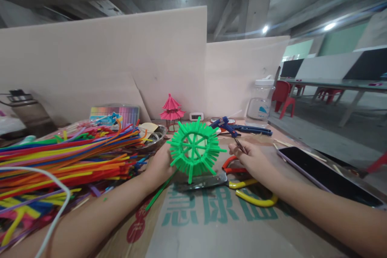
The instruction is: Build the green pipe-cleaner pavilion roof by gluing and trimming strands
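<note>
My left hand (159,163) is closed on a green spiky ball made of pipe cleaners (193,150), holding it upright just above the cardboard sheet (211,225). My right hand (252,157) sits to the ball's right, pinching a small thin metal tool (240,144) between thumb and fingers. Yellow-handled scissors (242,189) lie flat on the cardboard below both hands, their blade under the ball.
A big heap of coloured pipe cleaners (66,157) covers the left. A dark phone (320,173) lies at right. Behind are a pink pagoda model (171,112), a blue glue gun (232,127), a clear plastic jar (260,102), a marker box (116,115) and pale partition boards (121,60).
</note>
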`<state>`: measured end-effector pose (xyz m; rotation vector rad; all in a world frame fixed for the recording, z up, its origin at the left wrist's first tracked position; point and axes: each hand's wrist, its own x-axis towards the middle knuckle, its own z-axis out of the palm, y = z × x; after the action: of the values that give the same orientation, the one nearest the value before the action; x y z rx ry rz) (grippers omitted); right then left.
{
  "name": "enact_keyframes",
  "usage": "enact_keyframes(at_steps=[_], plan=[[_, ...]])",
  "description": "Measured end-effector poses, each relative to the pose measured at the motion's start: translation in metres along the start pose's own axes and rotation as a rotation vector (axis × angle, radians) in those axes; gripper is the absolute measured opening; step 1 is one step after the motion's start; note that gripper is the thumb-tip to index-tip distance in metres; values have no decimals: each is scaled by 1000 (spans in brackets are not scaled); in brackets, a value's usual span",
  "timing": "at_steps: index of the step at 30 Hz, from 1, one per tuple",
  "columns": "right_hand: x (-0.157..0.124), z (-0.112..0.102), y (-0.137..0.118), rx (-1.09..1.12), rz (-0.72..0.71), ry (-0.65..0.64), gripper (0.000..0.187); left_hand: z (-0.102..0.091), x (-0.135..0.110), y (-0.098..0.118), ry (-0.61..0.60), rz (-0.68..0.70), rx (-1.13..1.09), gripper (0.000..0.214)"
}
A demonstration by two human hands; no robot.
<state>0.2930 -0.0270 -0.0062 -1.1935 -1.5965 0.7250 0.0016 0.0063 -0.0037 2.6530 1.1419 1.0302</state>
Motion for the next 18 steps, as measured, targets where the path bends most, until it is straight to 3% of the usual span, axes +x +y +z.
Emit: enact_keyframes(at_steps=[8,11,14,18], plan=[[-3,1,-4,11,-20,0,37,3,1,-1,-7,16,-13,35],[-10,1,-10,10,-93,-24,38,9,3,-4,8,-64,-157,35],[-13,1,-12,-134,-189,-38,34,14,4,-8,-63,-201,-333,40],[-16,1,-12,-286,-247,-66,22,12,5,-9,-111,-234,-211,43]])
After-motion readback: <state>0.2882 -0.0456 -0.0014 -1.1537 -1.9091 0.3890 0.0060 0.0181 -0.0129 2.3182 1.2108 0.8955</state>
